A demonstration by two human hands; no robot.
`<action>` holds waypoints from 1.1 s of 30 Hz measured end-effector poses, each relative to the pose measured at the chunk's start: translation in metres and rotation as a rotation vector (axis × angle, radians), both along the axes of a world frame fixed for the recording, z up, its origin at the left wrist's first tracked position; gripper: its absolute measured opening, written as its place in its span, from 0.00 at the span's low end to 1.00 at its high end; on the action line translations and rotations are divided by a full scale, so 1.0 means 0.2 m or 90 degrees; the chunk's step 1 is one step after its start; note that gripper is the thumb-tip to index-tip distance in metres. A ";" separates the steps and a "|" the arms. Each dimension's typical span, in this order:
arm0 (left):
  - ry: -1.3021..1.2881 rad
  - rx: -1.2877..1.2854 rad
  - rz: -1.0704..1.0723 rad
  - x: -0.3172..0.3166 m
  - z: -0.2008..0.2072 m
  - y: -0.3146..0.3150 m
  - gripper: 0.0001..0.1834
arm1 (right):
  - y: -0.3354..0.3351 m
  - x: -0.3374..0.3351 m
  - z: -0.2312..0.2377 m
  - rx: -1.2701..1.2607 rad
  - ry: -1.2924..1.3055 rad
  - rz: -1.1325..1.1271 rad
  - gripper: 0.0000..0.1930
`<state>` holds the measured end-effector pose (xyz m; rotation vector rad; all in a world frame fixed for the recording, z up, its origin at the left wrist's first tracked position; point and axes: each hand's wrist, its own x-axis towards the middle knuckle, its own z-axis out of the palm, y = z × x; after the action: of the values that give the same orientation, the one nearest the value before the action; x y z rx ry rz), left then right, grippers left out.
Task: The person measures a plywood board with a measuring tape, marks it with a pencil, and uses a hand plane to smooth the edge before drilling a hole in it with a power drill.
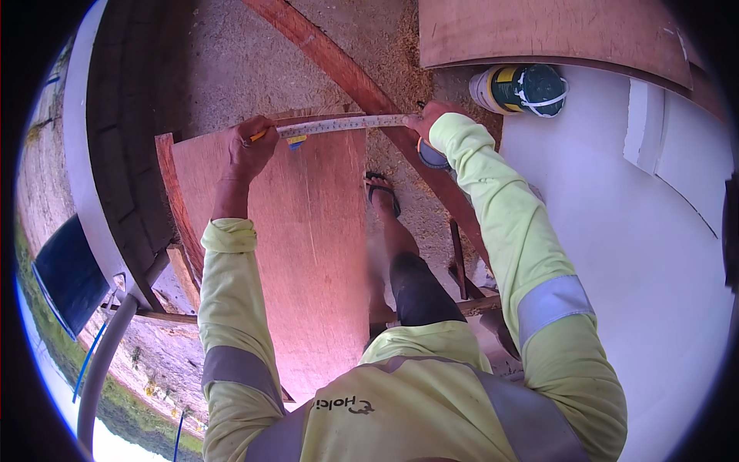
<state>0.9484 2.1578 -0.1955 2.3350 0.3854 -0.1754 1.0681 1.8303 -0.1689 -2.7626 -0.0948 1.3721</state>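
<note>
Two hands' fingers (250, 142) pinching a thin metal tape measure (342, 123) taut across a smooth reddish plywood sheet (308, 246).

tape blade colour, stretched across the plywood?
White-grey tape blade with dark tick marks, shown in the head view.

Plywood sheet (308, 231) on sawdust-strewn floor (246, 61)
</note>
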 end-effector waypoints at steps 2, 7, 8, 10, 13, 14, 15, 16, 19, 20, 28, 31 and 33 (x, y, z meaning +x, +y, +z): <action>-0.061 -0.015 -0.022 0.00 -0.01 0.00 0.05 | 0.00 0.00 0.00 -0.017 -0.046 0.015 0.30; -0.117 0.007 -0.029 0.00 0.00 0.00 0.04 | 0.00 0.01 0.01 0.007 0.031 -0.005 0.30; -0.084 0.010 -0.025 0.00 0.00 0.00 0.05 | 0.00 0.01 0.01 -0.005 0.043 -0.002 0.30; -0.053 0.011 -0.021 0.00 -0.01 0.00 0.05 | 0.00 0.01 0.01 -0.004 -0.026 0.033 0.30; -0.082 0.023 -0.004 0.00 -0.03 -0.01 0.05 | 0.00 0.01 0.00 0.007 0.019 -0.005 0.29; -0.082 0.012 -0.009 -0.01 -0.04 -0.01 0.04 | -0.01 0.01 -0.01 -0.004 0.026 0.002 0.29; -0.042 0.016 0.016 -0.01 -0.04 -0.01 0.04 | -0.01 0.01 -0.01 -0.007 0.002 0.012 0.29; -0.086 0.002 -0.017 -0.01 -0.05 -0.01 0.04 | -0.01 0.01 -0.01 -0.011 -0.023 0.022 0.29; -0.098 0.028 -0.003 -0.01 -0.04 -0.01 0.04 | -0.01 0.01 -0.02 0.011 0.022 0.000 0.29; -0.102 0.018 -0.013 -0.01 -0.03 -0.01 0.04 | -0.01 0.01 -0.02 0.001 0.026 0.004 0.29; -0.206 0.005 -0.078 0.04 0.05 -0.15 0.03 | -0.01 0.01 0.01 -0.002 0.018 0.021 0.28; -0.149 -0.053 -0.082 0.06 0.02 -0.20 0.03 | 0.00 0.02 0.01 -0.020 0.031 0.020 0.28; -0.138 -0.070 -0.065 0.06 -0.01 -0.20 0.03 | 0.00 0.02 0.00 -0.040 0.035 0.023 0.28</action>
<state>0.9596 2.1185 -0.1978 2.2390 0.1455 0.0072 1.0724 1.8300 -0.1681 -2.7841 -0.1022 1.4835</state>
